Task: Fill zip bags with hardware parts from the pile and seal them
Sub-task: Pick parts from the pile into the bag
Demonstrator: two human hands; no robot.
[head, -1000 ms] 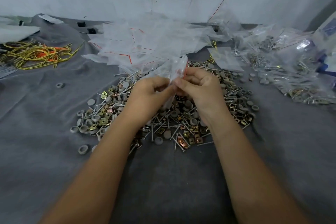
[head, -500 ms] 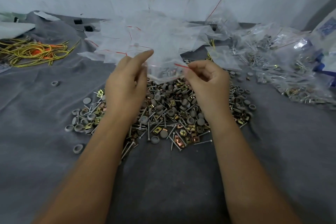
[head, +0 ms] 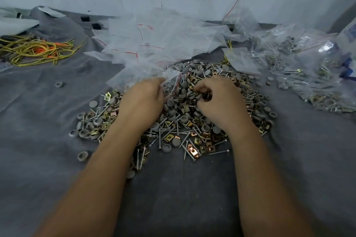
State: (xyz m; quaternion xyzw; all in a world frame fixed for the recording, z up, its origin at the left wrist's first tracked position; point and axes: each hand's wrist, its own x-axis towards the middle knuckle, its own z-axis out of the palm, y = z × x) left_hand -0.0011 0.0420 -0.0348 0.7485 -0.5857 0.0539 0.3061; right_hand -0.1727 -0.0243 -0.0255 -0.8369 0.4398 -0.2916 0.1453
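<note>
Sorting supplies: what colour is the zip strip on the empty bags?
Red, on the clear zip bags, seen in the head view.

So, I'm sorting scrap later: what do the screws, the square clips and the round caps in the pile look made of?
Screws: bright silvery metal, probably zinc-plated steel, judging by the shine. Square clips: thin folded sheet metal with a yellow to coppery plated gloss. Round caps: matte grey, hollow, most likely moulded plastic.
</note>
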